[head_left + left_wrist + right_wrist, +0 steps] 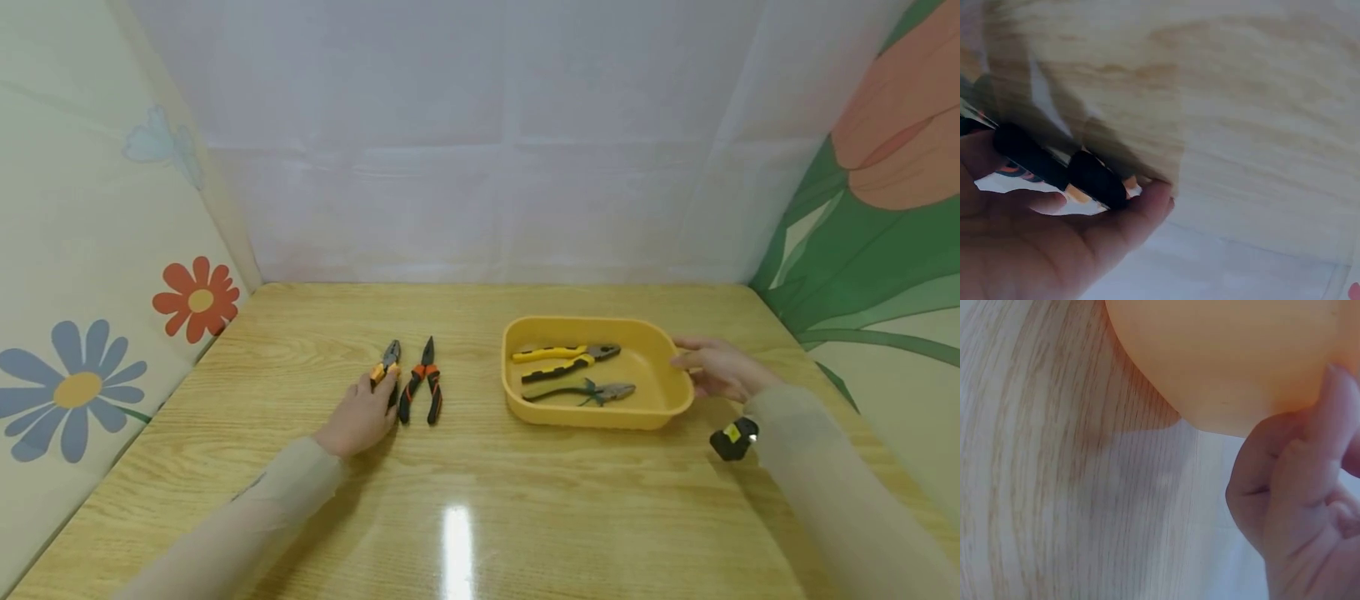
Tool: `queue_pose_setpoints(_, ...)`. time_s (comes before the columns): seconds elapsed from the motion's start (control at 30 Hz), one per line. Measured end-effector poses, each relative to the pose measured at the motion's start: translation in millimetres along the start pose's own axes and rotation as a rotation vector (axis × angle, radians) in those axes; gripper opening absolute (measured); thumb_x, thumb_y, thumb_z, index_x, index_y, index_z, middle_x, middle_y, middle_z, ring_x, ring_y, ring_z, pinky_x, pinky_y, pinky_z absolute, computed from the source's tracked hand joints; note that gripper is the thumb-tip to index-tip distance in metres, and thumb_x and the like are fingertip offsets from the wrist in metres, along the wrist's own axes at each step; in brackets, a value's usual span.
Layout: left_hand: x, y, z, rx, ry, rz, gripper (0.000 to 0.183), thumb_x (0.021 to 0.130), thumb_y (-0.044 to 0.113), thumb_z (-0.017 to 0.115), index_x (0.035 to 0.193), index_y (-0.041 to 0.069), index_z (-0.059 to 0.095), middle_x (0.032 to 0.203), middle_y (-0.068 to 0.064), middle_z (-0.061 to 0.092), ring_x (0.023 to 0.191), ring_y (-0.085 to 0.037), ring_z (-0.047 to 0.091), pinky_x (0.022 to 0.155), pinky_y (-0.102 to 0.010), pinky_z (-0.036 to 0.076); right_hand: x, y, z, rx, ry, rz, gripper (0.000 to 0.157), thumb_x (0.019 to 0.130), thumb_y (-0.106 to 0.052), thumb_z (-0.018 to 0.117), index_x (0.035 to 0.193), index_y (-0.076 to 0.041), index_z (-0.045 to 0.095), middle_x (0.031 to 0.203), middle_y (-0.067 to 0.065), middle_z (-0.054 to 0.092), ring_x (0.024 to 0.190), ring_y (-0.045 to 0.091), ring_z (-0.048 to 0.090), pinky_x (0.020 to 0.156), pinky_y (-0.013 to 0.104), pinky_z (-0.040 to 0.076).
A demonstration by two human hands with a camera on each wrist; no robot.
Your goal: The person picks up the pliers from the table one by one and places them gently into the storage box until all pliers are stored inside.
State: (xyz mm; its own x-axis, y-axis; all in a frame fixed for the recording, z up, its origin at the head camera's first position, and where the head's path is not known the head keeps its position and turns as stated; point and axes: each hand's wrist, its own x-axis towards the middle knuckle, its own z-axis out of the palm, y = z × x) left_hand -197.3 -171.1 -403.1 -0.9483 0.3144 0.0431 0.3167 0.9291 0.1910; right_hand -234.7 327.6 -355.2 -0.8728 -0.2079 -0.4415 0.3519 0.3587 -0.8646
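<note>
One pair of orange-and-black pliers (389,359) lies on the counter (585,508), and the left hand (363,421) has its handles gripped!
Right beside it, red-and-black pliers (427,370) rest with handles apart; farther right, yellow-and-black pliers (592,356) and green-handled pliers (558,387) share the yellow tray (585,417), its far end pinched by the right hand (722,371).
</note>
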Motion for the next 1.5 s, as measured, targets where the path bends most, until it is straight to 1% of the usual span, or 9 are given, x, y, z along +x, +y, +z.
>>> queue_pose_setpoints(0.07, 1.0, 1.1, 1.9, 0.044, 0.037, 0.021, 0.048, 0.093, 0.008, 0.056, 0.137, -0.007, 0.044, 0.111, -0.048, 0.045, 0.099, -0.057, 0.052, 0.082, -0.059, 0.048, -0.2, -0.6, 0.7, 0.002, 0.0, -0.001, 0.07, 0.101, -0.009, 0.045, 0.153, 0.001, -0.001, 0.126, 0.019, 0.046, 0.086, 0.013, 0.063, 0.072, 0.031, 0.056)
queue_pose_setpoints(0.17, 3.1, 2.5, 2.6, 0.082, 0.032, 0.008, 0.047, 0.092, 0.007, 0.059, 0.135, -0.006, 0.047, 0.102, -0.044, 0.048, 0.089, -0.052, 0.054, 0.072, -0.056, 0.051, -0.5, -0.8, 1.5, 0.001, 0.001, -0.001, 0.069, 0.101, -0.009, 0.044, 0.153, 0.001, 0.0, 0.126, 0.019, 0.046, 0.085, 0.013, 0.063, 0.071, 0.03, 0.056)
queue_pose_setpoints(0.3, 5.6, 4.2, -1.1, 0.173, -0.026, -0.032, 0.055, 0.092, 0.016, 0.063, 0.14, -0.004, 0.044, 0.097, -0.036, 0.052, 0.081, -0.04, 0.055, 0.066, -0.046, 0.052, 0.3, 0.3, 1.3, 0.016, -0.003, -0.003, 0.069, 0.101, -0.008, 0.045, 0.153, 0.002, 0.0, 0.116, 0.011, 0.051, 0.084, 0.013, 0.063, 0.071, 0.03, 0.056)
queue_pose_setpoints(0.43, 10.2, 0.6, -0.9, 0.237, 0.023, -0.01, 0.052, 0.093, 0.014, 0.06, 0.14, -0.002, 0.047, 0.084, -0.028, 0.052, 0.062, -0.027, 0.051, 0.054, -0.038, 0.048, 1.4, 1.5, 0.2, 0.031, -0.006, -0.009, 0.07, 0.1, -0.007, 0.046, 0.153, 0.002, 0.0, 0.113, 0.008, 0.053, 0.084, 0.014, 0.063, 0.072, 0.031, 0.057)
queue_pose_setpoints(0.53, 11.1, -1.9, -0.3, 0.202, 0.078, 0.005, 0.048, 0.091, 0.008, 0.059, 0.138, 0.001, 0.05, 0.079, -0.024, 0.048, 0.054, -0.022, 0.046, 0.045, -0.034, 0.045, 1.1, 1.2, 0.0, 0.026, -0.003, -0.008, 0.07, 0.1, -0.008, 0.046, 0.153, 0.001, 0.001, 0.116, 0.01, 0.052, 0.084, 0.014, 0.063, 0.071, 0.031, 0.057)
queue_pose_setpoints(0.7, 8.2, -0.9, -3.9, 0.181, 0.096, 0.012, 0.044, 0.091, 0.005, 0.059, 0.135, 0.004, 0.054, 0.077, -0.023, 0.047, 0.049, -0.02, 0.044, 0.041, -0.033, 0.044, 0.4, -0.3, 1.3, 0.04, -0.004, -0.002, 0.069, 0.1, -0.007, 0.045, 0.153, 0.001, 0.0, 0.118, 0.012, 0.051, 0.085, 0.014, 0.063, 0.073, 0.032, 0.057)
queue_pose_setpoints(1.03, 9.7, -5.2, -8.0, 0.136, 0.145, 0.023, 0.032, 0.095, 0.022, 0.064, 0.123, 0.012, 0.052, 0.074, -0.019, 0.045, 0.049, -0.025, 0.046, 0.04, -0.035, 0.043, -0.9, -1.0, 0.9, 0.017, 0.0, -0.005, 0.069, 0.102, -0.008, 0.044, 0.152, 0.003, -0.001, 0.123, 0.017, 0.047, 0.084, 0.014, 0.063, 0.072, 0.031, 0.057)
queue_pose_setpoints(1.23, 7.2, -9.4, -9.9, 0.165, 0.258, 0.095, 0.038, 0.094, 0.027, 0.066, 0.126, 0.012, 0.053, 0.073, -0.02, 0.046, 0.046, -0.026, 0.044, 0.038, -0.036, 0.041, -0.8, -1.4, 1.9, 0.017, 0.005, 0.0, 0.068, 0.102, -0.007, 0.044, 0.153, 0.002, 0.0, 0.122, 0.016, 0.047, 0.084, 0.013, 0.063, 0.072, 0.031, 0.057)
queue_pose_setpoints(1.5, 4.6, -6.2, -18.9, 0.225, 0.417, 0.222, 0.04, 0.087, 0.022, 0.074, 0.123, 0.012, 0.06, 0.075, -0.019, 0.048, 0.049, -0.023, 0.043, 0.039, -0.034, 0.042, -0.8, 0.2, 0.9, 0.021, -0.002, -0.016, 0.069, 0.102, -0.008, 0.045, 0.152, 0.003, 0.0, 0.113, 0.009, 0.052, 0.084, 0.013, 0.063, 0.072, 0.032, 0.057)
